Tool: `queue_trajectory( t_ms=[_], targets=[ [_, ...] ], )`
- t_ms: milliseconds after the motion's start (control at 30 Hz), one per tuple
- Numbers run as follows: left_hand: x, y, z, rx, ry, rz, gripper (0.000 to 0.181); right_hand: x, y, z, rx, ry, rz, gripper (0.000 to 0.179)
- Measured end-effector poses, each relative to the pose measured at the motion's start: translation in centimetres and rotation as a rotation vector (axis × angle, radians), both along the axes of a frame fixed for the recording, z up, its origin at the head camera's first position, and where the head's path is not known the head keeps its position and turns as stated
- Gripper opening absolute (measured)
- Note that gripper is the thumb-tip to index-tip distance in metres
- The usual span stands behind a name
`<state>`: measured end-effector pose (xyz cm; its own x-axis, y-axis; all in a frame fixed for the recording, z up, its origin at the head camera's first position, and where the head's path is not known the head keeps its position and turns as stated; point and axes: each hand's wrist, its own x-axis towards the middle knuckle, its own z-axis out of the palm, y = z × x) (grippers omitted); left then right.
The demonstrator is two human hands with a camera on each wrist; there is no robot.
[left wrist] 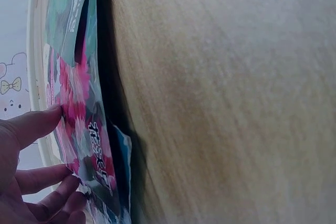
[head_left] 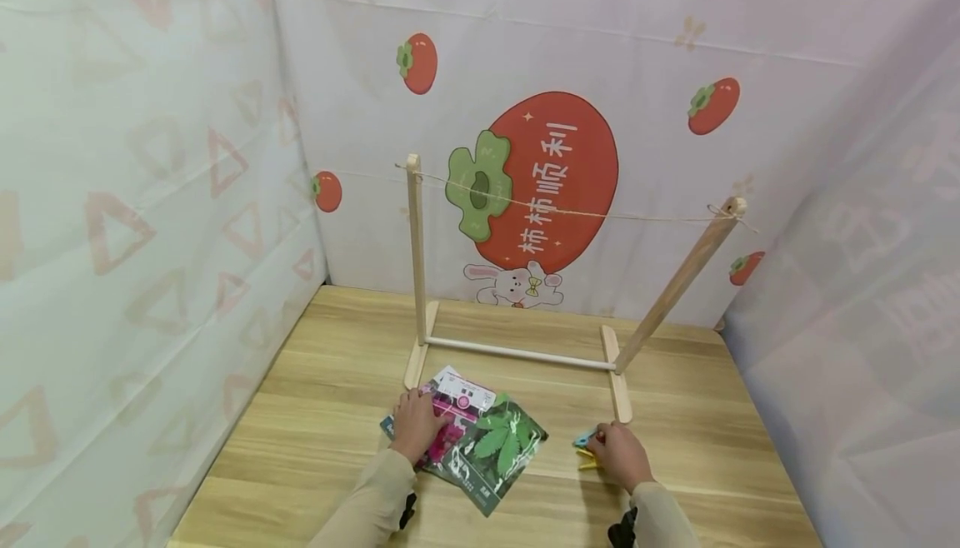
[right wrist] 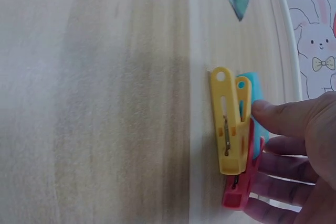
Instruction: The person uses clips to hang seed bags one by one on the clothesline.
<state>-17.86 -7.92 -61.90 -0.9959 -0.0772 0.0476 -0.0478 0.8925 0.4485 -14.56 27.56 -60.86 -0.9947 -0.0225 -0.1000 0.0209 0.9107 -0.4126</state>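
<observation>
My left hand (head_left: 417, 425) touches a packet with pink flowers (left wrist: 76, 93), thumb and fingertips spread apart on it. A packet with green leaves (head_left: 504, 446) overlaps it on the right, and a teal corner (left wrist: 124, 150) shows underneath. On the right, my right hand (head_left: 621, 453) is at a small group of plastic clothespins, its thumb and forefinger pinching a blue clothespin (right wrist: 257, 90). Against that lie a yellow clothespin (right wrist: 227, 124) and a red clothespin (right wrist: 236, 198). The lower fingers reach beside the red one. Part of the blue clothespin is hidden behind the yellow.
Behind the hands stands a wooden frame with two posts (head_left: 417, 256), joined low down by a white rod (head_left: 517, 352). A thin string (head_left: 570, 212) runs between the post tops. Printed cloth walls (head_left: 360, 98) surround the wood-grain table (head_left: 315, 398).
</observation>
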Motion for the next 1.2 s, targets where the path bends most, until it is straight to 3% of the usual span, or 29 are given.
queue_trajectory(
  t_ms=[333,567,900,1200],
  targets=[
    [-0.3,-0.2,-0.6,0.024,-0.01,0.019,0.053,0.7,1.0,0.8,-0.049,-0.04,-0.04,0.035],
    [-0.3,-0.3,-0.6,0.077,-0.002,0.024,0.053,1.0,2.1,0.9,-0.049,-0.115,-0.063,0.015],
    [-0.5,-0.6,-0.2,0.208,-0.021,0.028,0.05,1.0,2.7,1.0,-0.045,-0.202,-0.027,0.042],
    [-0.3,-0.7,0.3,0.292,-0.085,0.059,0.049,1.6,2.6,0.3,-0.055,-0.123,-0.041,0.03]
  ],
)
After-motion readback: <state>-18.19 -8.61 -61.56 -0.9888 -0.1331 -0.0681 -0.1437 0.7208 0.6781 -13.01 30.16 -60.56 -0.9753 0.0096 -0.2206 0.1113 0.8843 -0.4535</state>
